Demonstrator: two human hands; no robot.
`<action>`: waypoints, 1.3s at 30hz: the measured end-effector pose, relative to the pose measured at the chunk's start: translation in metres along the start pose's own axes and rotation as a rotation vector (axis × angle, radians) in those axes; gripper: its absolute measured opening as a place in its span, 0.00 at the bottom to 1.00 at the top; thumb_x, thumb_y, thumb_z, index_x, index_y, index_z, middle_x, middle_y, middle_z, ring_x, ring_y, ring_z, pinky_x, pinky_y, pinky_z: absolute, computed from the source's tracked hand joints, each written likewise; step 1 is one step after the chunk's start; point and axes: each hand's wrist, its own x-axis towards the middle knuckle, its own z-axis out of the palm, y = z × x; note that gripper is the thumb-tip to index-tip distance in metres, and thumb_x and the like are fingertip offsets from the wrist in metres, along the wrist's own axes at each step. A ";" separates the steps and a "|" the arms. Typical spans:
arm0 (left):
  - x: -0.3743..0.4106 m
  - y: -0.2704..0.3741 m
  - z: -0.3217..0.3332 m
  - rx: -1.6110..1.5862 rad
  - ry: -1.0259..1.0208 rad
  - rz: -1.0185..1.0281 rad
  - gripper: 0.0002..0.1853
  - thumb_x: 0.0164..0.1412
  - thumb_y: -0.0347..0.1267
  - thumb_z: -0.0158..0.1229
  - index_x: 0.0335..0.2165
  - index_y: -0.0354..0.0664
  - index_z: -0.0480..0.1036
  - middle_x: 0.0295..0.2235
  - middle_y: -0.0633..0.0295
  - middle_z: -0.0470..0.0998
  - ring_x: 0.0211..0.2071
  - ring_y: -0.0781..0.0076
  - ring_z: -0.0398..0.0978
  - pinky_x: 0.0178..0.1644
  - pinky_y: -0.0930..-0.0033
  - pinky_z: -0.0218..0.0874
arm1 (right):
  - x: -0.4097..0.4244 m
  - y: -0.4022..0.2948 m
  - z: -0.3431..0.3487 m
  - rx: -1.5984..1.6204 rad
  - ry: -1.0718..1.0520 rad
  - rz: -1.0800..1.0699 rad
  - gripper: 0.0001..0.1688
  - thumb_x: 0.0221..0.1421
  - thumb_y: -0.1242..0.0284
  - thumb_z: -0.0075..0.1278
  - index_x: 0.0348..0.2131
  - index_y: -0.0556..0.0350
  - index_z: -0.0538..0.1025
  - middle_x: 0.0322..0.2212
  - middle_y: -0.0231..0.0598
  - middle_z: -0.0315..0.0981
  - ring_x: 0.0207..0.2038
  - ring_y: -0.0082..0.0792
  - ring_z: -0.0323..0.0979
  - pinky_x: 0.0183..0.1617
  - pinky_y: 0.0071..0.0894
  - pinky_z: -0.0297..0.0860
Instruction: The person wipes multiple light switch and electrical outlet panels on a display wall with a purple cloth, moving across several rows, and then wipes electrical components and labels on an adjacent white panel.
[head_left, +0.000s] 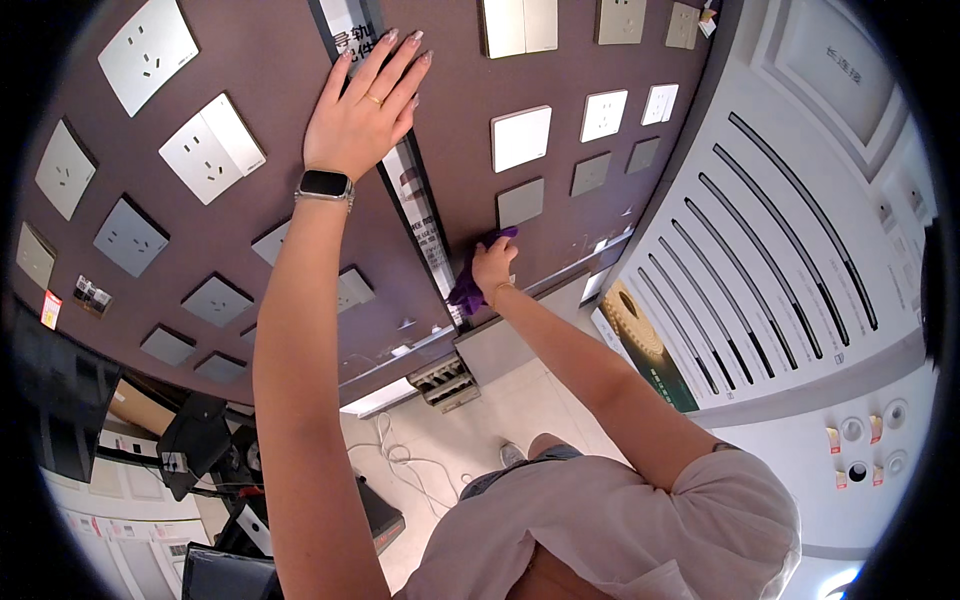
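My left hand rests flat, fingers spread, on a brown display panel, over the dark-framed strip that bears writing. A smartwatch sits on that wrist. Lower down and to the right, my right hand grips a purple cloth against the panel beside the strip's lower part. Just above the cloth is a grey switch plate, and a white switch plate is higher up. A white wall socket with a switch is mounted left of my left hand.
More socket plates cover the panel on both sides. A ledge runs along its bottom. White cables lie on the floor near a dark box. Black equipment stands lower left. Light bars are mounted on a white board at right.
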 end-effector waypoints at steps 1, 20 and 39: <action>0.003 0.001 0.000 -0.006 0.003 0.002 0.26 0.61 0.42 0.53 0.59 0.62 0.65 0.63 0.76 0.59 0.63 0.75 0.57 0.62 0.57 0.54 | -0.001 -0.001 0.004 -0.015 -0.001 -0.006 0.39 0.60 0.69 0.47 0.59 0.74 0.49 0.53 0.70 0.48 0.54 0.69 0.57 0.60 0.48 0.58; 0.002 0.000 -0.006 -0.049 -0.058 0.004 0.27 0.60 0.41 0.53 0.59 0.58 0.64 0.64 0.73 0.58 0.64 0.73 0.54 0.64 0.56 0.51 | 0.031 -0.301 -0.155 0.155 0.633 -1.330 0.30 0.57 0.73 0.52 0.58 0.51 0.66 0.54 0.52 0.57 0.57 0.54 0.55 0.62 0.54 0.53; 0.003 0.000 -0.009 -0.086 -0.025 0.003 0.26 0.60 0.40 0.54 0.58 0.55 0.66 0.64 0.70 0.59 0.64 0.72 0.55 0.62 0.54 0.54 | 0.032 -0.218 -0.096 -0.457 0.428 -1.386 0.33 0.50 0.79 0.45 0.57 0.58 0.65 0.66 0.51 0.44 0.66 0.65 0.41 0.61 0.79 0.43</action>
